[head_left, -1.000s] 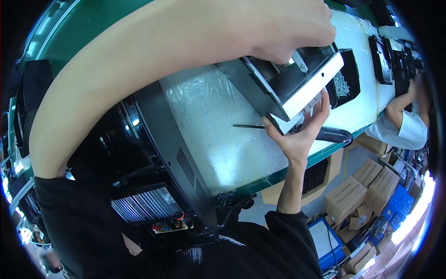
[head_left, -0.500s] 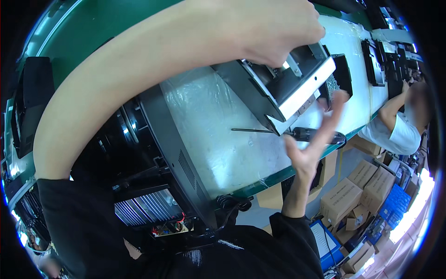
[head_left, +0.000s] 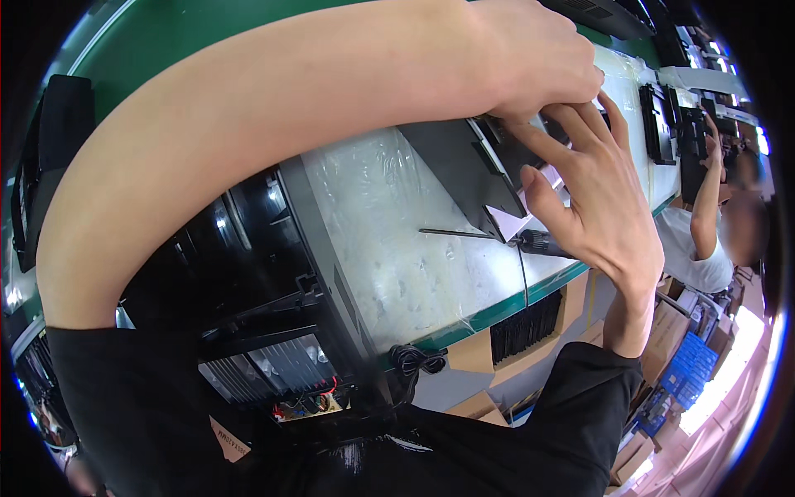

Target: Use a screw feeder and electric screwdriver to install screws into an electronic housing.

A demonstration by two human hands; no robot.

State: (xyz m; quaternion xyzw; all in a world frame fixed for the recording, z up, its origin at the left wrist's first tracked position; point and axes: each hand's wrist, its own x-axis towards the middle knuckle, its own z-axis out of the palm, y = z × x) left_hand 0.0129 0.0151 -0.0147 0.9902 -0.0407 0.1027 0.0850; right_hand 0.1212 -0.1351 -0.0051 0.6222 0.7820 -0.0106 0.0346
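Note:
My left hand (head_left: 546, 62) is curled over a dark sheet-metal chassis (head_left: 451, 161) at the far side of the table; what its fingers hold is hidden. My right hand (head_left: 604, 203) has its fingers stretched and spread over the same chassis, the tips reaching just under the left hand, and I see nothing held in it. Partly behind the right hand lies a black electric screwdriver (head_left: 538, 242), its long thin bit pointing left across the table.
A big black machine housing (head_left: 248, 257) with metal fins and a circuit board stands below my left forearm. Plastic film covers the worktable (head_left: 406, 273). A coiled black cable (head_left: 414, 359) sits by its edge, near a carton of black parts (head_left: 530, 327). A co-worker (head_left: 704, 240) is at right.
My right hand has risen from beside the screwdriver to the chassis, meeting my left hand. My left hand has shifted slightly right.

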